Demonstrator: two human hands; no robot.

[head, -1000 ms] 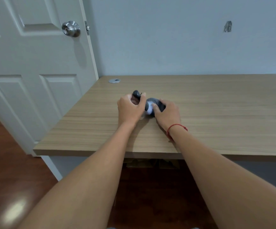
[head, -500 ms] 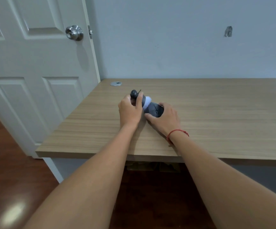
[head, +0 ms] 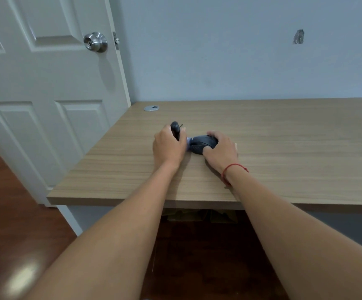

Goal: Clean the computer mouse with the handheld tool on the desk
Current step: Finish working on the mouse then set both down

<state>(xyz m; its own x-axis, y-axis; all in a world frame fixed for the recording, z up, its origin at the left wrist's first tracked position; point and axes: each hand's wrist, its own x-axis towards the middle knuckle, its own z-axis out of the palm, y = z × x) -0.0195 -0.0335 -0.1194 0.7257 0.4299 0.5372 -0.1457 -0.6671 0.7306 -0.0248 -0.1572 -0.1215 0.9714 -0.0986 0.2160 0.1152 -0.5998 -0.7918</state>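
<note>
A dark grey computer mouse [head: 201, 144] lies on the wooden desk [head: 284, 148], near its middle. My right hand [head: 221, 151] wraps over the mouse's right side and holds it down. My left hand [head: 168, 146] is closed around a dark handheld cleaning tool [head: 175, 128] whose black end sticks up above my fingers. The tool's pale blue-white head [head: 189, 144] shows between my hands and touches the left end of the mouse. Most of the tool's body is hidden inside my left fist.
A round metal cable grommet [head: 151, 108] sits in the desk's back left corner. A white door [head: 46, 94] with a steel knob [head: 95, 42] stands left of the desk. A blue-grey wall runs behind. The desk's front edge [head: 132, 201] lies below my wrists.
The tool's pale head has slid from on top of the mouse to its left end. My right hand shifted right, uncovering more of the mouse. The camera tilted slightly.
</note>
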